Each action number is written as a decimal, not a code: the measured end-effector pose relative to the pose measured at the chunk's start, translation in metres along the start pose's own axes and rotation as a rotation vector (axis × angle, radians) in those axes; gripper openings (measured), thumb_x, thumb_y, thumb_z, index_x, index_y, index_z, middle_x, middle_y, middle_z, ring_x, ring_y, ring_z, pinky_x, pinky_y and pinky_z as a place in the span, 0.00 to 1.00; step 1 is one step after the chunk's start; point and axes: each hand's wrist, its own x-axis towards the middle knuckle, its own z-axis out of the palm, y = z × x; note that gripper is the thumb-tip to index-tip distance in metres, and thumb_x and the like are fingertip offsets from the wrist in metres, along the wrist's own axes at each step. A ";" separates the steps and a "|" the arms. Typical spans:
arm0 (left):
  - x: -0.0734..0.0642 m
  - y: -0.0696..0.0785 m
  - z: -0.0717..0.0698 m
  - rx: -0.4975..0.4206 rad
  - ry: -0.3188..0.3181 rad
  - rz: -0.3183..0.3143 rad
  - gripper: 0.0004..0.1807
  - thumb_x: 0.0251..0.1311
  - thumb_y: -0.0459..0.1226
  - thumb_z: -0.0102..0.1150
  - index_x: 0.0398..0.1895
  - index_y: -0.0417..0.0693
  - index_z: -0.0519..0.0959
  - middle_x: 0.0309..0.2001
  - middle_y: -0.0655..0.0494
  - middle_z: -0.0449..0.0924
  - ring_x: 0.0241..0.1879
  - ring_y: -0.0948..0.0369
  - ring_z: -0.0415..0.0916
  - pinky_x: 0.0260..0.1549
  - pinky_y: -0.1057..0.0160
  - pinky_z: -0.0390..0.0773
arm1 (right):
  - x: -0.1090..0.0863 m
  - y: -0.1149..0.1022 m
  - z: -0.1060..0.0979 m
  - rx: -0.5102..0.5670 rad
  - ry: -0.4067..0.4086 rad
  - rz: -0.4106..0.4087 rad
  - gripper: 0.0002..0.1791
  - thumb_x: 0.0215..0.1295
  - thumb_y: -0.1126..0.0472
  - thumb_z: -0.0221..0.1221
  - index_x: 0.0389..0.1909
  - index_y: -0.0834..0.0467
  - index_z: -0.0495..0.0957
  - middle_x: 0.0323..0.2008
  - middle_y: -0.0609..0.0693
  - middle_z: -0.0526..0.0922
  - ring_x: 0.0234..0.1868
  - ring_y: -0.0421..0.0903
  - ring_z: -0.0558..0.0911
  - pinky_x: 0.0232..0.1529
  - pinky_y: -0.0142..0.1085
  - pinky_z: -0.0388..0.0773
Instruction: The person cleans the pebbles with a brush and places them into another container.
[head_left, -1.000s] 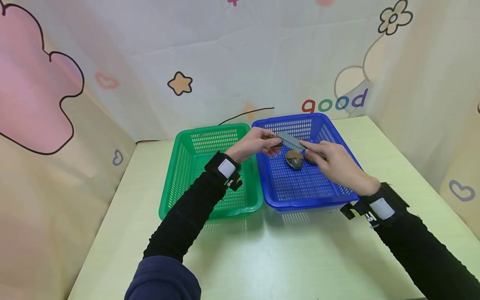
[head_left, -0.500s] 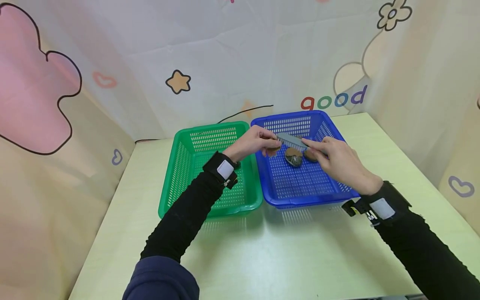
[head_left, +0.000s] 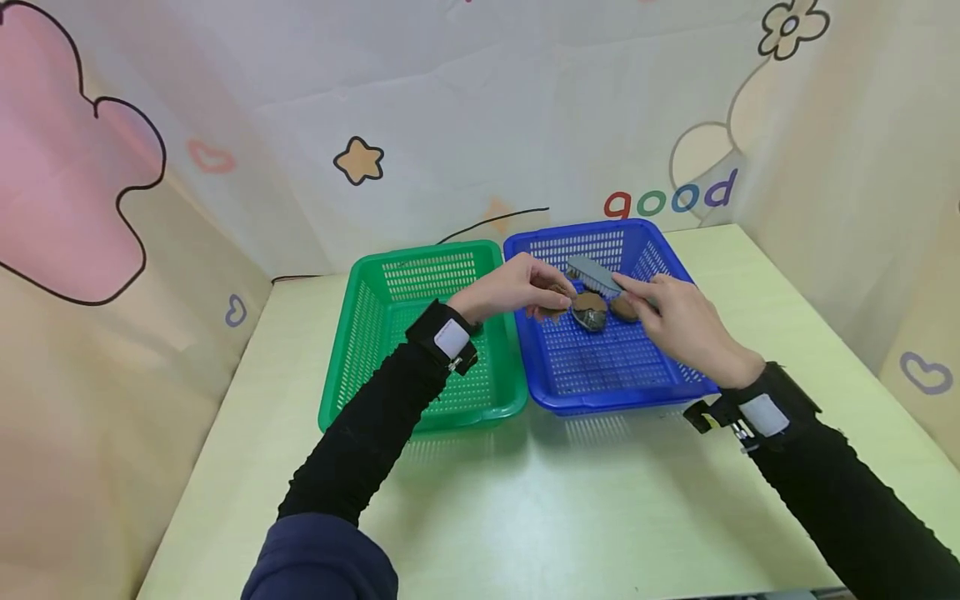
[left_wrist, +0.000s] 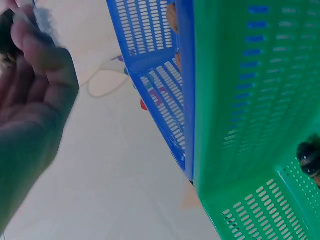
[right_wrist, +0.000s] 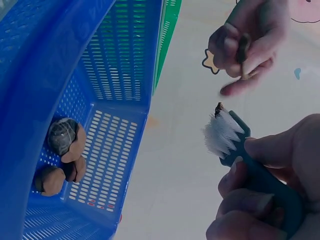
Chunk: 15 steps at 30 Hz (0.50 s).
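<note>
Above the blue basket, my left hand (head_left: 517,287) pinches a dark, mud-smeared lump (right_wrist: 243,48) between thumb and fingers, and much of it is hidden by them. My right hand (head_left: 678,329) grips a grey-green scrub brush (head_left: 595,277) by its handle, index finger along the back. In the right wrist view its white bristles (right_wrist: 222,132) face the left hand with a gap between, and a dark bit sticks at their end. Several more dark lumps capped with brown mud (right_wrist: 65,140) lie in the blue basket (head_left: 611,406).
A green basket (head_left: 483,417) stands left of the blue one, side by side with it. The left wrist view shows a dark, light-banded lump (left_wrist: 309,157) inside the green basket. Both stand on a pale table (head_left: 570,508) before a printed cloth backdrop (head_left: 465,108).
The brush was close against the lump earlier; now the two are apart. My left hand has moved slightly down and right with the lump, and the brush has shifted a little to the right.
</note>
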 end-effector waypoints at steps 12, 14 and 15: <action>0.015 0.002 0.013 0.129 0.072 -0.097 0.12 0.63 0.40 0.61 0.44 0.42 0.83 0.30 0.47 0.83 0.25 0.59 0.76 0.27 0.63 0.77 | -0.005 0.008 -0.009 0.005 0.071 0.013 0.20 0.70 0.65 0.54 0.62 0.63 0.73 0.21 0.53 0.66 0.23 0.45 0.64 0.20 0.31 0.58; 0.021 0.003 0.017 0.188 0.047 -0.125 0.14 0.63 0.38 0.62 0.49 0.42 0.81 0.37 0.46 0.83 0.31 0.60 0.77 0.32 0.65 0.77 | -0.006 0.009 -0.011 0.005 0.081 0.015 0.20 0.70 0.65 0.54 0.62 0.63 0.73 0.21 0.54 0.68 0.23 0.46 0.65 0.21 0.31 0.59; 0.024 0.004 0.019 0.219 0.031 -0.140 0.16 0.62 0.37 0.63 0.52 0.42 0.80 0.41 0.46 0.82 0.34 0.60 0.76 0.35 0.66 0.77 | -0.006 0.009 -0.012 0.003 0.085 0.014 0.21 0.70 0.65 0.54 0.62 0.63 0.73 0.21 0.54 0.68 0.23 0.46 0.65 0.21 0.31 0.59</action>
